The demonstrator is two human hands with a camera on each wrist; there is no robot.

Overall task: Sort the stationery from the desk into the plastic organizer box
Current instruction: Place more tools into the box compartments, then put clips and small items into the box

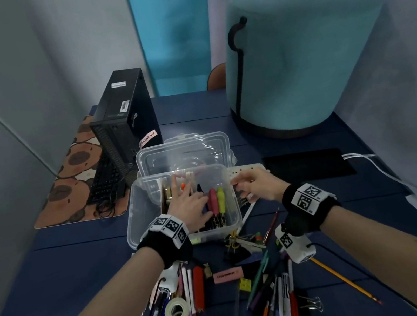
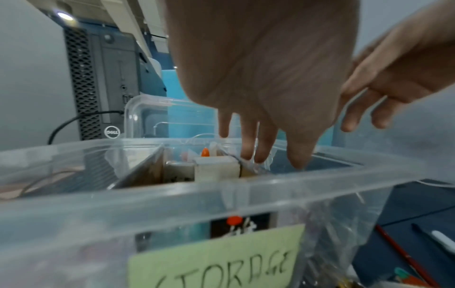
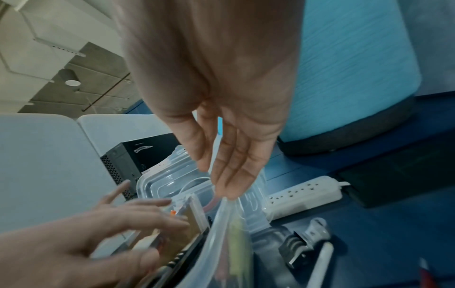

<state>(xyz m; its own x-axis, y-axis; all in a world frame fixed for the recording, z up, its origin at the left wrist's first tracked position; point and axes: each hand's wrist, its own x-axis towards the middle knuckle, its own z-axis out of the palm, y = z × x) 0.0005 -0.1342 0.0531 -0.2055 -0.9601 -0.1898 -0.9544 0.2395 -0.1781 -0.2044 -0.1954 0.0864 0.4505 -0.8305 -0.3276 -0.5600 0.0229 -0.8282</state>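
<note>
The clear plastic organizer box (image 1: 133, 219) stands mid-desk, with a green "STORAGE" note (image 2: 216, 259) on its front wall. Inside are cardboard dividers, a pink marker (image 1: 213, 200), a yellow-green marker (image 1: 221, 196) and an orange-tipped item (image 1: 183, 186). My left hand (image 1: 188, 199) reaches into the box with fingers straight and spread, its fingertips (image 2: 258, 154) down among the contents, holding nothing. My right hand (image 1: 254, 184) hovers at the box's right rim (image 3: 221, 224), fingers straight and empty (image 3: 229, 165). Loose stationery lies in front: tape roll (image 1: 176, 311), pink eraser (image 1: 228, 274), red marker (image 1: 199, 287), yellow pencil (image 1: 344, 281), several pens.
The box lid (image 1: 183, 153) lies just behind the box. A black computer tower (image 1: 124, 116) and keyboard (image 1: 104, 179) stand at the back left on a patterned mat. A white power strip (image 1: 247, 170), a black pad (image 1: 307, 166) and a teal cylinder (image 1: 296, 67) are to the right.
</note>
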